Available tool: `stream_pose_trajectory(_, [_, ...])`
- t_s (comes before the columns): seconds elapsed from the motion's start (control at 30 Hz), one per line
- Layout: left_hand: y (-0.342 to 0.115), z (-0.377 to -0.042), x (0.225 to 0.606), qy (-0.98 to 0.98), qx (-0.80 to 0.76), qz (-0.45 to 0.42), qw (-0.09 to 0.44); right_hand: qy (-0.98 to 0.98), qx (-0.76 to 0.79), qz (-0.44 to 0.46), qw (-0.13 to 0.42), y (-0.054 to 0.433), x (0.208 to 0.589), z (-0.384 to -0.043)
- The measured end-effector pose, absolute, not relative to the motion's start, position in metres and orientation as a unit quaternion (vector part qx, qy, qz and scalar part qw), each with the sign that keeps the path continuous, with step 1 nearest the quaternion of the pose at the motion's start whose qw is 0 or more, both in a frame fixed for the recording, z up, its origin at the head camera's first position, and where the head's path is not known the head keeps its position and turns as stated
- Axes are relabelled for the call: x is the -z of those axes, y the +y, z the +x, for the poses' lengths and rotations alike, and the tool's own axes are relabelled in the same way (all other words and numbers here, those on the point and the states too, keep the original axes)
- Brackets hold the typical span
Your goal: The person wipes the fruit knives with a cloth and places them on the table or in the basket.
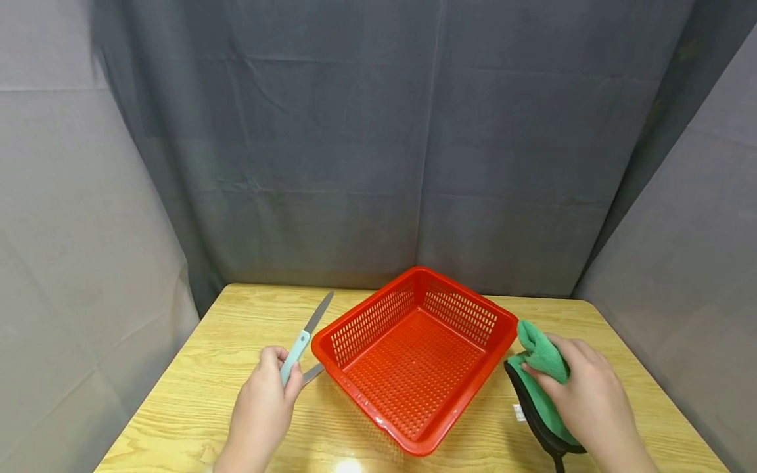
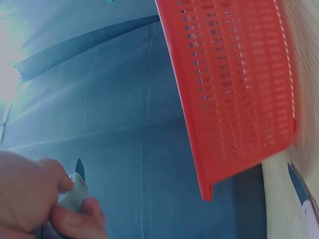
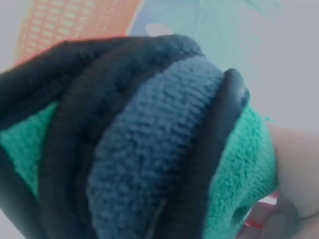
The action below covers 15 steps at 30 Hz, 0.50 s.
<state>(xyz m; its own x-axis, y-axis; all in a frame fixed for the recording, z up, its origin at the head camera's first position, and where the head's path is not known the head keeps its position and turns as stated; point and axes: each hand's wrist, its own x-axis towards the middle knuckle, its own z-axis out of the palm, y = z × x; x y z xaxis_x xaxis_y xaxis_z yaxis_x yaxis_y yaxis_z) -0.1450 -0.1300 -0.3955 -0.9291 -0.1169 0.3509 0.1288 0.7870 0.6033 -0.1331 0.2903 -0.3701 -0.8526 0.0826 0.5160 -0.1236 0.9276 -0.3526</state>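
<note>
My left hand grips a knife by its light blue handle, its blade pointing up and away over the table. Left of the basket, a second knife lies on the wood, mostly hidden by the hand in the head view; part of its pale handle shows in the left wrist view. On the right side, my right hand holds a bunched green cloth with black edging and a small white tag. The right wrist view shows a grey side of the cloth too.
A red perforated plastic basket stands between the hands, turned cornerwise, with nothing inside. The table has a light wood-grain top. Grey curtains hang behind it, and paler cloth hangs at both sides.
</note>
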Motion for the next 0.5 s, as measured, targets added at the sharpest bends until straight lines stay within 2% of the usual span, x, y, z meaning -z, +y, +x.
stream_pose_trajectory(0.23, [-0.115,-0.139,0.394,-0.917,0.337,-0.026,0.211,-0.925,-0.205,0.032,0.317,0.274,0.364,-0.128])
stream_pose_trajectory(0.5, [-0.1,-0.136,0.398,-0.904,0.35,-0.033,0.245,-0.912,-0.221,0.051,0.342,0.253,0.361,-0.126])
